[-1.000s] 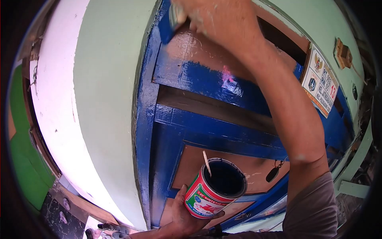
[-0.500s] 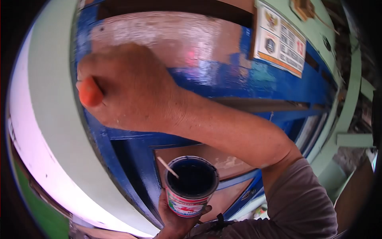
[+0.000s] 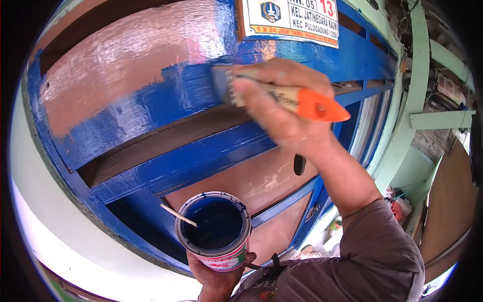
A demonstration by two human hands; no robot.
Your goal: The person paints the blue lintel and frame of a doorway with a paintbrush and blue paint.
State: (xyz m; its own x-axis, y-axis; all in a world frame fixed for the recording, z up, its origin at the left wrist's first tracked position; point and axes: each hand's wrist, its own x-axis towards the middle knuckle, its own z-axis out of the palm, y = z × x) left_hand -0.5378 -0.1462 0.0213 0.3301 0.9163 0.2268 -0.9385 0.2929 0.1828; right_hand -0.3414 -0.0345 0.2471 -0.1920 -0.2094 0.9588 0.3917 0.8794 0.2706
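Note:
My right hand is closed around a paintbrush with an orange-tipped wooden handle. Its bristles, smeared by motion, are at the blue-painted lower part of a wooden panel; the upper left of that panel is still brown and glossy. Below, my left hand grips a paint can from underneath and the side, holding it upright. Dark blue paint is inside, and a thin wooden stick leans out over the rim on the left.
A printed address sign is fixed above the brush. Dark slots and a blue crossbar run below the panel, above a brown door panel. Pale green posts and a brown board stand at the right.
My right hand has swung from the panel's left end to the right, and the brush now shows side-on. The view has shifted too. My left hand keeps hold of the can.

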